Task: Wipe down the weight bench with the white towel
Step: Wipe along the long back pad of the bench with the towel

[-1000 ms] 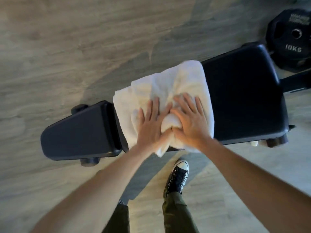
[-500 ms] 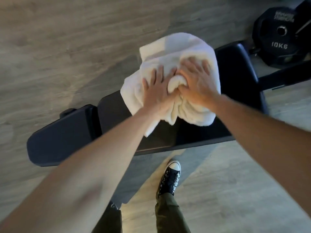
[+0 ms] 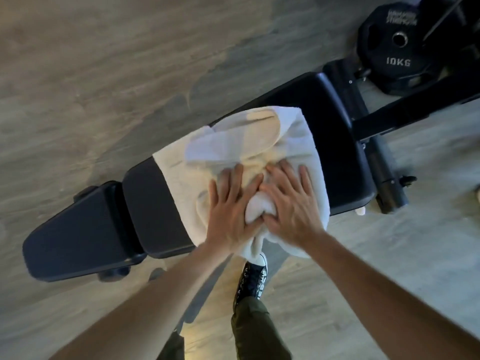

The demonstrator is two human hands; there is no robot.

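Observation:
A black padded weight bench (image 3: 335,131) runs from lower left to upper right across the floor. A rumpled white towel (image 3: 233,144) lies spread over the middle of its long pad. My left hand (image 3: 231,211) and my right hand (image 3: 291,201) press side by side on the towel's near half, fingers spread, with a bunched fold of cloth pinched between them. The towel's near edge hangs over the bench's front side. The short seat pad (image 3: 78,235) at the left is bare.
A black 10 kg weight plate (image 3: 397,48) leans at the upper right beside dark frame bars (image 3: 415,100). The bench's rear foot bar (image 3: 387,172) juts out at the right. My black sneaker (image 3: 253,278) stands on the wood floor just below the bench.
Both hands slid the towel away to the bench's far edge, then pulled it back toward the near side; it now lies flatter and wider over the pad.

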